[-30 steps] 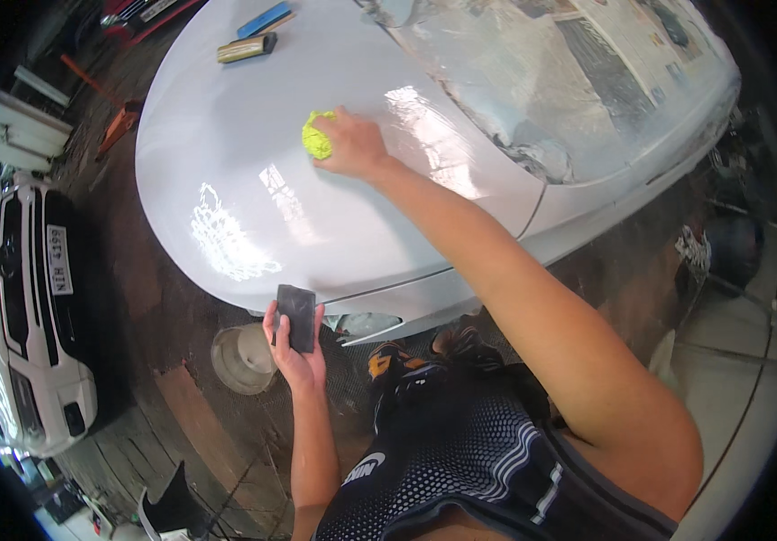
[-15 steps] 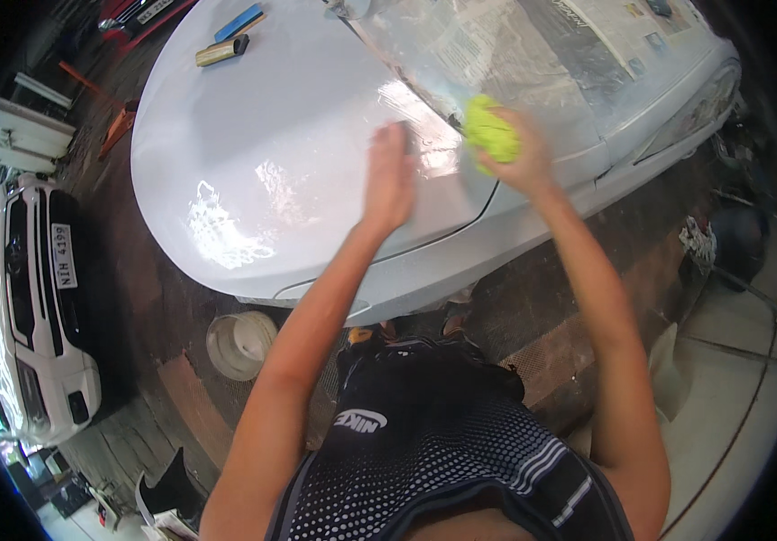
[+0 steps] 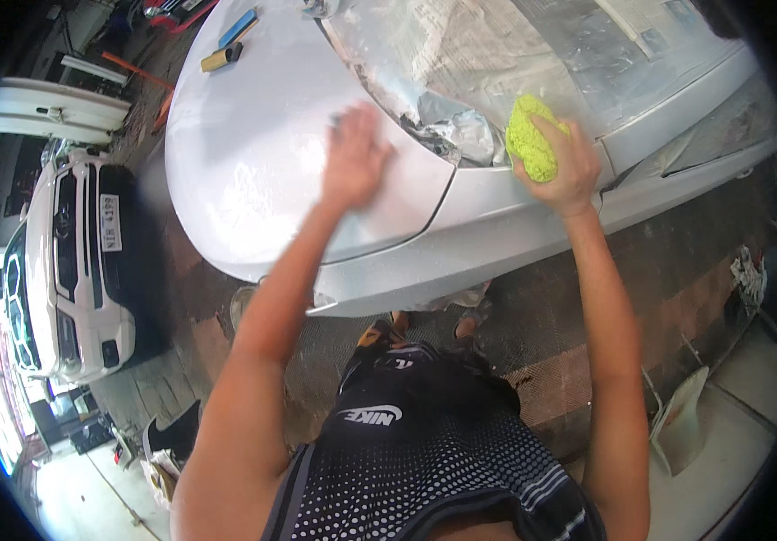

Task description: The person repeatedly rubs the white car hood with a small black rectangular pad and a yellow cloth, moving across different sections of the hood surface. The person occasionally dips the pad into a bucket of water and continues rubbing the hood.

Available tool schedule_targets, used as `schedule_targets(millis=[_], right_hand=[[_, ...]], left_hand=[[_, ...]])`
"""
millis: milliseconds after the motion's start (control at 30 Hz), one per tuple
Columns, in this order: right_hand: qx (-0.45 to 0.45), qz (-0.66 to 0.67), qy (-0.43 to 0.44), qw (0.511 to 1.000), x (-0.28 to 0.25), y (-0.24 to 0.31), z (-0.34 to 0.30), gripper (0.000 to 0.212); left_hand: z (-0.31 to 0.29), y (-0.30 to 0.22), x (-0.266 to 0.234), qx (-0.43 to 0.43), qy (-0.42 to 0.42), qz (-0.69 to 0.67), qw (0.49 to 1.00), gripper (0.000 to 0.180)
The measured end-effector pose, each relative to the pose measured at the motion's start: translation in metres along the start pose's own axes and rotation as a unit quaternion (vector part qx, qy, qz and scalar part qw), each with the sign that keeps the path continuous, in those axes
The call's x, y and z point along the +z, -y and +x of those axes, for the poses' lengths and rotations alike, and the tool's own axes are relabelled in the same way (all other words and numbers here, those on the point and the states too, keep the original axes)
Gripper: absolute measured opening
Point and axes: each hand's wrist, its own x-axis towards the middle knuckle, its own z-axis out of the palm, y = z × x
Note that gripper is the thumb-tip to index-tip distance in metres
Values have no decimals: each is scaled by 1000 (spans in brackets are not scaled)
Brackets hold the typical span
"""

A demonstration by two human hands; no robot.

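A white-grey car panel [image 3: 253, 171], wet and glossy in places, spreads out in front of me. My left hand [image 3: 357, 158] presses on it with fingers stretched forward, smeared by motion. A small dark thing [image 3: 338, 118] shows at its fingertips, too blurred to name. In my right hand [image 3: 573, 167] is a bright yellow-green sponge [image 3: 531, 140] with a nubby surface, gripped between thumb and fingers. That hand is over the car's near side, beside the plastic and paper masking [image 3: 469, 54] along the panel's edge.
On the panel's far left lie a blue block [image 3: 238, 29] and a tan, dark-ended block [image 3: 221, 57]. A white vehicle [image 3: 91, 270] stands at left. Below the panel edge a bucket [image 3: 242, 305] is partly hidden by my left arm. A pale curved panel [image 3: 680, 424] leans at lower right.
My left hand has slid leftward over the panel. My right hand has moved right with the sponge, away from the panel's corner. The view has shifted too.
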Motion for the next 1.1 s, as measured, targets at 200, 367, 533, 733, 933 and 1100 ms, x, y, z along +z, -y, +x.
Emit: schedule_targets(millis=[200,367,533,733,933,1100], right_hand=[[-1,24,-1,1000,3,1,-3,63],[6,29,1,1000,6,3,-3,64],[-3,16,-6,1000,2,-6,-3,65],[-18,28,5,999,0,2,-5,64],[-12,31,19,999,3,0,-4,63],[10,27,23,999,2,-4,-5,62]], left_hand=[[57,62,-25,-276,61,-48,958,80],[75,51,-1,-301,-122,0,946,85],[57,14,8,-115,-52,13,992,84],[52,76,-3,-223,-36,43,973,76],[-13,100,-11,-233,-60,12,971,76],[-17,114,13,-312,-94,-58,944,82]])
